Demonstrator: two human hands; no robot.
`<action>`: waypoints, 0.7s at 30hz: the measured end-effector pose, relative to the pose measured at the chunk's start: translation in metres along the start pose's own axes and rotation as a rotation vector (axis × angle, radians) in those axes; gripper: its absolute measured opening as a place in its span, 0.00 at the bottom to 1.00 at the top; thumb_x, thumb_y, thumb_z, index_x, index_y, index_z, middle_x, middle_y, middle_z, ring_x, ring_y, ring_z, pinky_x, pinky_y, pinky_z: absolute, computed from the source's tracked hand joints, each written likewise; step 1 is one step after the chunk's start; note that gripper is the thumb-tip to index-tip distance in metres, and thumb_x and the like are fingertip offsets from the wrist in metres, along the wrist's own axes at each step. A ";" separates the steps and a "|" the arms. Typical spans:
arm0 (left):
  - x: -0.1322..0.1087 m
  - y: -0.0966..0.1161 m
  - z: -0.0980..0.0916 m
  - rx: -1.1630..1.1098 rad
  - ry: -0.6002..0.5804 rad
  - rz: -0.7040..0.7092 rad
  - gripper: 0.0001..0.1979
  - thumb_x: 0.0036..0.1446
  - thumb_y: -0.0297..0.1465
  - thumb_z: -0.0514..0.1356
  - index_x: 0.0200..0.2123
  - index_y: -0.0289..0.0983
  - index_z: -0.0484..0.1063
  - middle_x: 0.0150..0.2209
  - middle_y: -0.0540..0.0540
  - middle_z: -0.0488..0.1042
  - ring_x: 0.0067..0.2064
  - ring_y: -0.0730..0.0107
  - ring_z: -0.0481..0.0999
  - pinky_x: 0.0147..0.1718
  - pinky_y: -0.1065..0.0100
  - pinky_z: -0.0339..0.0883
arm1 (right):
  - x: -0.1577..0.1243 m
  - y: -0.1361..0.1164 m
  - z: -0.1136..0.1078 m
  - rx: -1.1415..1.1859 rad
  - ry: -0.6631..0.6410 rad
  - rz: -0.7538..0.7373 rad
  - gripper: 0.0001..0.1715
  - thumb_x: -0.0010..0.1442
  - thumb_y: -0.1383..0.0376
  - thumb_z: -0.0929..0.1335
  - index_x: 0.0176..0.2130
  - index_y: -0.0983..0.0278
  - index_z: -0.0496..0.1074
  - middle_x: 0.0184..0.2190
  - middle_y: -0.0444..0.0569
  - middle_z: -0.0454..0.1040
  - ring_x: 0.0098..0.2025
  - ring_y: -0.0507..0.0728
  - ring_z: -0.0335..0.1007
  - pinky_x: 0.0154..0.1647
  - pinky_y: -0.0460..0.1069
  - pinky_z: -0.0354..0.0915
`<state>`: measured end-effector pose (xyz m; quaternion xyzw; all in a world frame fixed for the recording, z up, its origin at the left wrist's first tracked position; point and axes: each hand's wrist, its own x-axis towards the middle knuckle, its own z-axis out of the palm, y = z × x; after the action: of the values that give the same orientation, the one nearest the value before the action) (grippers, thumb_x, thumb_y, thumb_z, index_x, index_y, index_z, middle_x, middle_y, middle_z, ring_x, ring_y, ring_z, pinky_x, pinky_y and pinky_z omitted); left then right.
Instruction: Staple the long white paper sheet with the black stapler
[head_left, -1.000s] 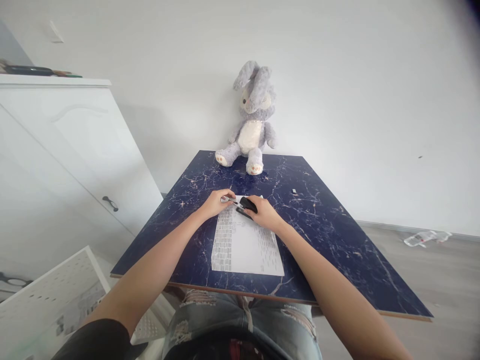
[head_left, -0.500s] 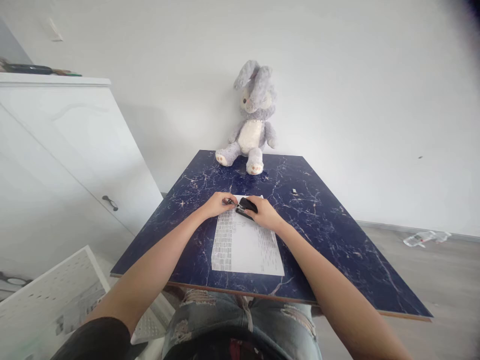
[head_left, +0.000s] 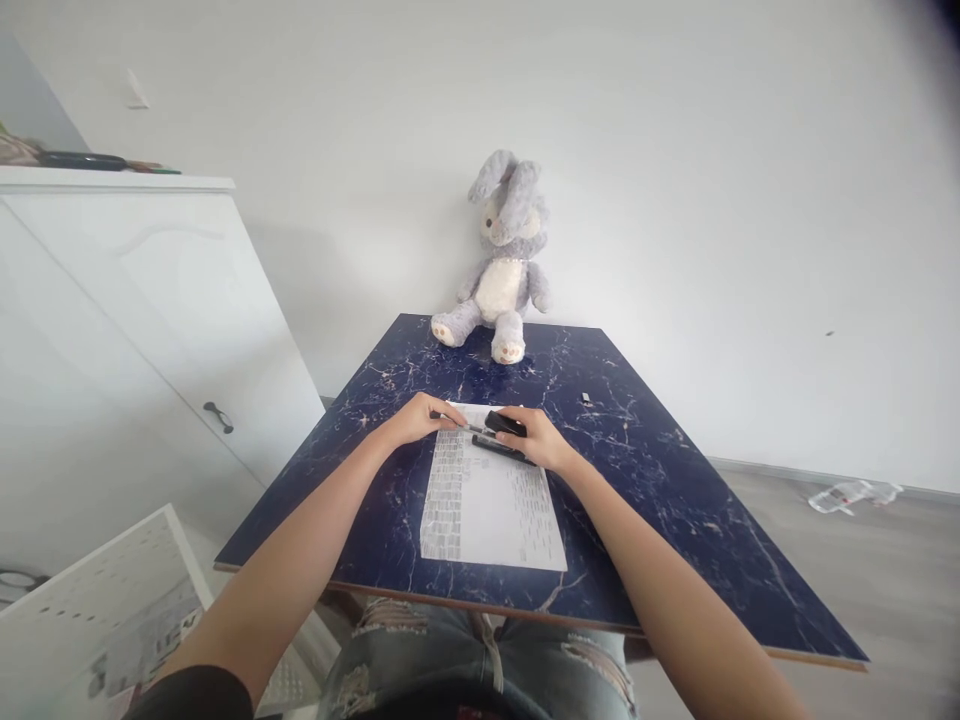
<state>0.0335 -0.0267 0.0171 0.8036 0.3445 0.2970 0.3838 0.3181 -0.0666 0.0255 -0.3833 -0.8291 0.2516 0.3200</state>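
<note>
A black stapler lies over the upper part of a printed sheet of paper, its top and base spread apart with a thin silvery strip between them. My right hand is closed around the stapler's top half from the right. From the left, my left hand reaches to the silvery strip with its fingertips pinched together. A small dark thing shows between those fingers, too small to name. Where the fingertips meet the strip, I cannot tell what is gripped.
A plush rabbit sits at the back of the blue marbled table. A tiny pale object lies right of the paper. Left stand a white cabinet and a white perforated rack. Clear plastic packaging lies on the floor.
The stapler has opened wider, its base now apart from its top. My left hand has drawn back to the left, exposing more of the silvery strip. The view has tilted up slightly.
</note>
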 end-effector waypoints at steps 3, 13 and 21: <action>-0.001 0.016 0.018 -0.118 0.009 0.000 0.20 0.51 0.35 0.72 0.47 0.37 0.78 0.41 0.42 0.83 0.43 0.59 0.83 0.46 0.61 0.75 | -0.002 -0.008 -0.005 0.074 -0.066 -0.098 0.15 0.63 0.58 0.70 0.45 0.65 0.77 0.37 0.48 0.78 0.37 0.57 0.71 0.39 0.49 0.62; 0.006 0.033 0.039 -0.023 0.202 0.071 0.13 0.60 0.41 0.65 0.39 0.37 0.73 0.39 0.45 0.81 0.43 0.62 0.80 0.48 0.61 0.70 | -0.003 -0.021 -0.027 0.117 -0.031 -0.039 0.20 0.64 0.53 0.70 0.47 0.64 0.77 0.39 0.49 0.79 0.38 0.58 0.72 0.40 0.50 0.64; 0.000 0.026 0.075 0.546 -0.146 0.116 0.35 0.63 0.54 0.56 0.67 0.45 0.62 0.71 0.40 0.58 0.73 0.44 0.53 0.69 0.42 0.43 | -0.039 0.033 -0.108 -0.102 0.014 0.298 0.21 0.58 0.54 0.72 0.46 0.64 0.80 0.45 0.53 0.81 0.45 0.65 0.76 0.49 0.56 0.67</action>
<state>0.0972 -0.0700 -0.0012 0.9148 0.3367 0.1559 0.1595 0.4314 -0.0604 0.0623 -0.5197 -0.7725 0.2511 0.2648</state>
